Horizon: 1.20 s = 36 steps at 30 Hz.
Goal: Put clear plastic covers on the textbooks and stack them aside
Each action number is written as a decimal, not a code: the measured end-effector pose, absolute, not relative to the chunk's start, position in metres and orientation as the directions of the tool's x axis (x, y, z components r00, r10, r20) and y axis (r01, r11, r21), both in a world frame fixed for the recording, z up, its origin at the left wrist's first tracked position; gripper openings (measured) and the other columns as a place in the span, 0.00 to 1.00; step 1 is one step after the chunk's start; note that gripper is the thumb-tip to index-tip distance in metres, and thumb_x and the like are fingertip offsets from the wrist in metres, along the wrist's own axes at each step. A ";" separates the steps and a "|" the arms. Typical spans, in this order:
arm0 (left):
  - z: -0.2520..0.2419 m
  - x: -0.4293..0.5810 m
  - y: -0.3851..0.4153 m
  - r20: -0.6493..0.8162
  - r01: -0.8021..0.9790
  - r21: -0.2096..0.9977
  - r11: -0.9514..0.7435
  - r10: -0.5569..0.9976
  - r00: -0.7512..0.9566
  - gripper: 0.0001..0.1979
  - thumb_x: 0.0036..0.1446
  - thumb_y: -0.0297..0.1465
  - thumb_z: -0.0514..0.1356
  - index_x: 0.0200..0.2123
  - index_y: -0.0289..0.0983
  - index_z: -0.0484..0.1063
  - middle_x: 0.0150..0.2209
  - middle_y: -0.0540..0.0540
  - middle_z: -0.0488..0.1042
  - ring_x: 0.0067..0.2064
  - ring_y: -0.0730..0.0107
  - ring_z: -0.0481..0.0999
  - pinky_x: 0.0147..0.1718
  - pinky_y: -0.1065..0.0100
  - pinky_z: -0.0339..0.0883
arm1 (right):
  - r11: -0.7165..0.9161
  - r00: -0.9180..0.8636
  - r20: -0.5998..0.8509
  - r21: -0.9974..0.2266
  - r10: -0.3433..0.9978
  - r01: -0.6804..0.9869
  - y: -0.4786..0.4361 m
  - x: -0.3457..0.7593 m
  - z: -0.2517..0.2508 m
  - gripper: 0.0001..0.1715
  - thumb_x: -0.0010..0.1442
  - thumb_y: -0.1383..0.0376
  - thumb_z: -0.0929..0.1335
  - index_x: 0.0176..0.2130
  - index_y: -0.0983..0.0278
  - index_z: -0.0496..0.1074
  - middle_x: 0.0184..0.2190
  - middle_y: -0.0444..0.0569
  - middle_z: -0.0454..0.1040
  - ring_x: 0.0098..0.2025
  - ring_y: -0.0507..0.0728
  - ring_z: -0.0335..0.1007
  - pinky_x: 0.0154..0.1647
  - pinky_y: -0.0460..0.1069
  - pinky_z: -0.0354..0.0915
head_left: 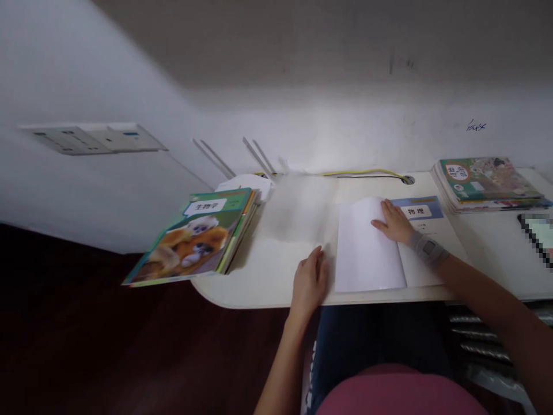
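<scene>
A physics textbook (425, 245) lies on the desk in front of me, its blue-topped cover showing on the right. A white sheet or flap (367, 253) covers its left part; I cannot tell whether it is a page or a book cover. My right hand (393, 222), with a grey band on the wrist, rests flat where the white flap meets the cover, fingers spread. Left of the book, my left hand (310, 276) rests at the desk's front edge, fingers loosely bent and nothing visible in them. Just beyond its fingertips is a pale, blurred, see-through sheet (298, 207).
A stack of books (203, 236) topped by a biology textbook overhangs the desk's (259, 288) left end. Another book stack (488, 178) stands at the right, near a pixelated dark-edged device (538, 233). Behind are a white router-like box (248, 183) with antennas and a yellow cable (367, 172).
</scene>
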State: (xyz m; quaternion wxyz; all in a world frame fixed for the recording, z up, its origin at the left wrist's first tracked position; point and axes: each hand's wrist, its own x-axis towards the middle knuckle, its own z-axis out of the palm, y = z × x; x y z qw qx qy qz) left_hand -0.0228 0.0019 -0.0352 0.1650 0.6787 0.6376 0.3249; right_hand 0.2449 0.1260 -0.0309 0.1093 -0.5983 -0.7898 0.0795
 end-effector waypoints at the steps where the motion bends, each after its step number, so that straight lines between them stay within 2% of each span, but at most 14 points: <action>1: -0.037 -0.023 0.002 0.242 0.763 0.630 -0.144 0.970 -0.016 0.21 0.60 0.35 0.50 0.55 0.35 0.62 0.45 0.39 0.75 0.47 0.58 0.72 0.46 0.55 0.67 | 0.274 -0.263 0.078 -0.236 0.962 0.932 0.126 0.242 -0.032 0.48 0.62 0.45 0.55 0.63 0.81 0.48 0.64 0.69 0.46 0.67 0.65 0.40 0.64 0.58 0.43; 7: -0.041 -0.027 0.001 0.214 0.756 0.641 -0.131 0.977 -0.013 0.22 0.60 0.35 0.51 0.56 0.36 0.61 0.46 0.41 0.75 0.48 0.58 0.71 0.47 0.55 0.66 | 0.316 -0.302 0.111 -0.149 0.947 0.937 0.120 0.241 -0.038 0.49 0.60 0.42 0.55 0.62 0.79 0.50 0.64 0.70 0.46 0.66 0.66 0.41 0.63 0.58 0.43; 12: -0.040 -0.026 -0.001 0.208 0.758 0.637 -0.144 0.978 0.010 0.21 0.60 0.36 0.51 0.55 0.37 0.63 0.46 0.41 0.74 0.49 0.58 0.70 0.48 0.54 0.66 | 0.345 -0.324 0.161 -0.132 0.932 0.929 0.121 0.243 -0.042 0.49 0.59 0.41 0.54 0.61 0.78 0.53 0.64 0.71 0.47 0.66 0.67 0.43 0.62 0.60 0.45; 16: -0.046 -0.026 -0.001 0.326 0.772 0.605 -0.195 0.945 -0.016 0.20 0.60 0.35 0.52 0.55 0.37 0.63 0.52 0.38 0.69 0.55 0.56 0.66 0.53 0.51 0.61 | 0.355 -0.326 0.197 -0.132 0.925 0.926 0.121 0.240 -0.041 0.50 0.59 0.39 0.52 0.61 0.77 0.53 0.64 0.70 0.48 0.65 0.68 0.44 0.62 0.61 0.45; 18: -0.050 -0.027 0.001 0.404 0.777 0.597 -0.200 0.911 -0.077 0.22 0.59 0.35 0.52 0.56 0.35 0.60 0.57 0.35 0.63 0.59 0.54 0.61 0.57 0.49 0.56 | 0.344 -0.317 0.196 -0.124 0.928 0.931 0.119 0.237 -0.039 0.50 0.60 0.40 0.51 0.61 0.78 0.53 0.64 0.70 0.48 0.65 0.68 0.43 0.62 0.62 0.44; 20: -0.054 -0.028 0.002 0.420 0.765 0.617 -0.185 0.899 -0.121 0.25 0.59 0.34 0.52 0.59 0.34 0.56 0.59 0.33 0.59 0.62 0.53 0.57 0.58 0.48 0.54 | 0.333 -0.309 0.183 -0.112 0.933 0.936 0.110 0.233 -0.036 0.49 0.61 0.42 0.51 0.61 0.80 0.53 0.63 0.71 0.48 0.66 0.68 0.43 0.62 0.62 0.45; 24: -0.052 -0.029 0.002 0.301 0.736 0.669 -0.107 0.944 -0.137 0.28 0.58 0.32 0.52 0.61 0.33 0.53 0.57 0.32 0.62 0.58 0.52 0.63 0.55 0.49 0.58 | 0.395 -0.370 0.193 -0.112 0.909 0.912 0.064 0.232 -0.035 0.50 0.60 0.42 0.54 0.60 0.82 0.54 0.63 0.72 0.49 0.66 0.70 0.40 0.63 0.61 0.46; 26: -0.047 -0.028 0.001 0.231 0.718 0.695 -0.038 0.958 -0.173 0.28 0.57 0.33 0.52 0.60 0.33 0.54 0.52 0.33 0.68 0.53 0.53 0.68 0.52 0.49 0.61 | 0.441 -0.407 0.227 -0.125 0.885 0.889 0.030 0.234 -0.037 0.49 0.60 0.42 0.56 0.61 0.81 0.54 0.63 0.72 0.49 0.67 0.69 0.38 0.63 0.61 0.46; 28: -0.041 -0.027 0.000 0.158 0.674 0.738 0.031 0.963 -0.217 0.26 0.56 0.35 0.54 0.58 0.35 0.58 0.43 0.39 0.73 0.45 0.57 0.73 0.48 0.52 0.64 | 0.477 -0.433 0.258 -0.142 0.864 0.867 -0.002 0.235 -0.041 0.48 0.59 0.43 0.58 0.61 0.79 0.53 0.64 0.70 0.48 0.67 0.69 0.35 0.63 0.63 0.47; 30: -0.034 -0.026 0.001 0.089 0.571 0.817 0.081 0.961 -0.263 0.24 0.54 0.36 0.56 0.54 0.37 0.63 0.34 0.46 0.73 0.36 0.64 0.74 0.42 0.57 0.67 | 0.482 -0.424 0.290 -0.169 0.858 0.860 -0.026 0.234 -0.044 0.50 0.58 0.44 0.61 0.64 0.76 0.48 0.65 0.69 0.46 0.67 0.70 0.35 0.62 0.64 0.50; 32: -0.025 -0.026 0.003 0.032 0.350 0.933 0.078 0.954 -0.298 0.22 0.51 0.37 0.59 0.50 0.39 0.65 0.29 0.51 0.70 0.31 0.69 0.72 0.38 0.61 0.68 | 0.454 -0.382 0.316 -0.198 0.868 0.869 -0.039 0.232 -0.046 0.52 0.57 0.46 0.64 0.65 0.73 0.41 0.65 0.68 0.42 0.67 0.70 0.36 0.60 0.65 0.52; 34: -0.013 -0.024 0.006 -0.028 0.038 0.999 0.039 0.964 -0.265 0.22 0.49 0.38 0.61 0.48 0.40 0.65 0.27 0.53 0.67 0.31 0.70 0.73 0.38 0.63 0.69 | 0.423 -0.337 0.334 -0.229 0.880 0.877 -0.043 0.228 -0.045 0.53 0.58 0.50 0.65 0.66 0.71 0.36 0.66 0.68 0.40 0.67 0.70 0.37 0.60 0.65 0.54; 36: 0.000 -0.018 0.011 -0.063 -0.206 0.978 0.031 0.987 -0.151 0.22 0.49 0.39 0.62 0.47 0.41 0.65 0.28 0.53 0.69 0.36 0.68 0.74 0.39 0.61 0.70 | 0.408 -0.310 0.346 -0.261 0.886 0.875 -0.041 0.226 -0.044 0.54 0.57 0.53 0.67 0.66 0.71 0.34 0.66 0.69 0.39 0.66 0.70 0.38 0.60 0.65 0.54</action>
